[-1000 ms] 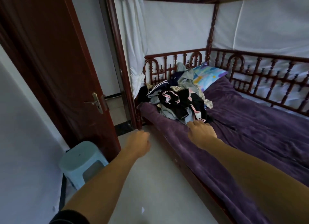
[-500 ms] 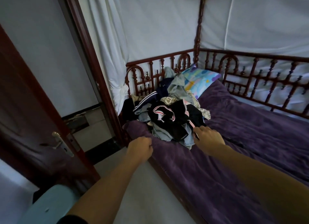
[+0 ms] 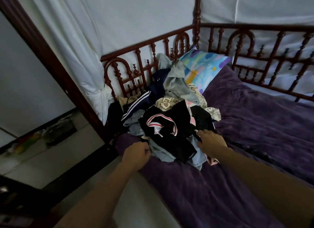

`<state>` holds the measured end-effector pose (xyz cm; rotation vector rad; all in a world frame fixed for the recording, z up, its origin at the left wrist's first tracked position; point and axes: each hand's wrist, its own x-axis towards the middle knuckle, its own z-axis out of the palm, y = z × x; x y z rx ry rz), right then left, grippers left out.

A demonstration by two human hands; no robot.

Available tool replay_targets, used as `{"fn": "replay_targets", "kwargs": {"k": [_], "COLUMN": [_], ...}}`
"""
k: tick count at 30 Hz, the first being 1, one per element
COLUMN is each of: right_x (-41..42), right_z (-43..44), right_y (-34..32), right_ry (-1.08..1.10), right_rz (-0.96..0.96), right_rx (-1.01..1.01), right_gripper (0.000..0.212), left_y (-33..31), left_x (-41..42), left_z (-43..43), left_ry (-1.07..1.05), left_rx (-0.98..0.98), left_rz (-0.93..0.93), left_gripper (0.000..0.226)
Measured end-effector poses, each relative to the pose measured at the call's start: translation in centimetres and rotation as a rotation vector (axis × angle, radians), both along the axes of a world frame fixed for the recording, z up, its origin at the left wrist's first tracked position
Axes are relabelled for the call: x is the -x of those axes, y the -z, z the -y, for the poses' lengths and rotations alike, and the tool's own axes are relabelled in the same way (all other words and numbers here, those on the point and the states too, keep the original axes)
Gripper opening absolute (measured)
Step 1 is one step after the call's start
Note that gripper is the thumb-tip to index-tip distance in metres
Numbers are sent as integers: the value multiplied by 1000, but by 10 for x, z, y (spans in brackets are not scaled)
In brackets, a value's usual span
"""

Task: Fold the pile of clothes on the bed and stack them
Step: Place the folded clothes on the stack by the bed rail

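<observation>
A: Where is the pile of clothes (image 3: 169,124)?

B: At the head end of the bed (image 3: 275,29), heaped loose on the purple blanket (image 3: 195,193). Its far side leans against the carved wooden headboard (image 3: 147,44), and nothing in it is folded.

A: What lies on top?

B: A black top (image 3: 171,112) with a pink and white collar. Behind it is a navy garment (image 3: 146,98) with white stripes, and pale blue and patterned cloth lies under and around them.

A: And the hands?

B: Both are at the near edge of the heap. The right hand (image 3: 211,144) lies on the right side, fingers stretched out and fairly straight, their tips touching the black cloth. The left hand (image 3: 136,155) is at the left side with its fingers curled in, right against the pale blue cloth.

A: Is the left one gripping that cloth?

B: I cannot tell. The light is dim and the knuckles hide the fingertips.

A: Anything else nearby?

B: A bright patterned pillow (image 3: 203,66) sits in the corner just behind the heap, and a white curtain (image 3: 76,54) hangs at the left of the headboard.
</observation>
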<state>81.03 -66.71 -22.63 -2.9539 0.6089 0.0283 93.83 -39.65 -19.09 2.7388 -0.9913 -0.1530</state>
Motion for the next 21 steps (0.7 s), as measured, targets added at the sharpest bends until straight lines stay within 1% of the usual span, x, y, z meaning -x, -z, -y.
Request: {"fn": "replay_targets", "kwargs": {"k": [3, 7, 9, 12, 15, 18, 21], "right_x": [-35, -81, -105, -145, -188, -230, -263], "right_z": [12, 24, 28, 30, 30, 30, 27], "right_y": [19, 47, 62, 82, 100, 120, 140], "right_ry": [-2, 56, 100, 163, 190, 250, 327], "right_rz": [-22, -43, -63, -119, -152, -129, -123], "right_rx": [-59, -140, -166, -191, -240, -290, -341], "right_gripper": [34, 34, 38, 41, 41, 39, 52], "left_y": [18, 54, 74, 100, 122, 145, 166], "left_x": [-45, -108, -140, -188, -233, -267, -286], "left_z": [17, 48, 68, 96, 119, 135, 142], "left_ry": [3, 36, 73, 145, 210, 244, 297], "left_rx": [-12, 17, 7, -20, -76, -91, -145], "left_rz": [-57, -132, -153, -137, -63, -20, -35], "left_gripper": [16, 13, 21, 35, 46, 55, 58]}}
